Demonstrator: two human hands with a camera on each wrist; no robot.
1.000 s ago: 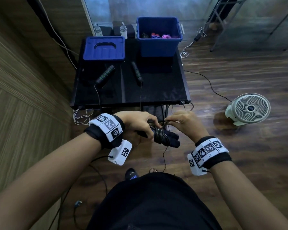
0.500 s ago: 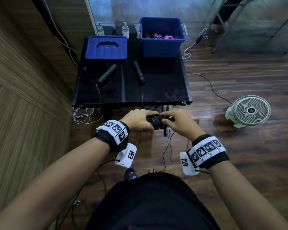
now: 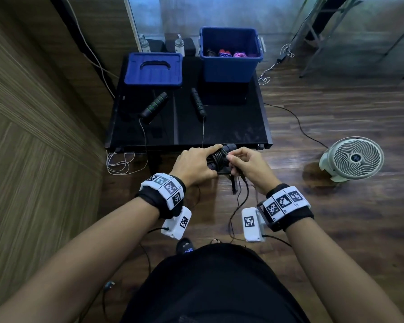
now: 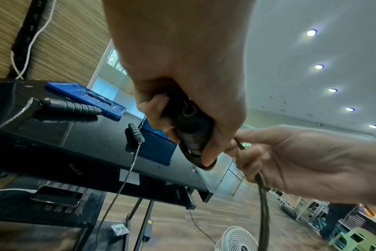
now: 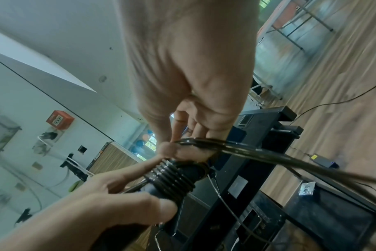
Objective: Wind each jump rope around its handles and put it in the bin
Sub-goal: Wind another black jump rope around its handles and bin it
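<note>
Two hands: left hand (image 3: pixel 197 165), right hand (image 3: pixel 248 165). One part-wound rope (image 3: pixel 218 157) between them. Beyond: two loose handles (image 3: pixel 155 106) (image 3: pixel 198 101), one bin (image 3: pixel 229 66), one lid (image 3: pixel 154 69). One fan (image 3: pixel 352 158) to the right.

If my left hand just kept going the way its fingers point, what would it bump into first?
Probably the right hand: the left hand points rightward along the black handles, whose coils the right fingertips already touch.

Glossy black table (image 3: pixel 231 127), plastic bin (image 3: pixel 229 68)

Bin (image 3: pixel 229 66) contents too small to tell (rope (image 5: pixel 311 163) tail blurred).
</note>
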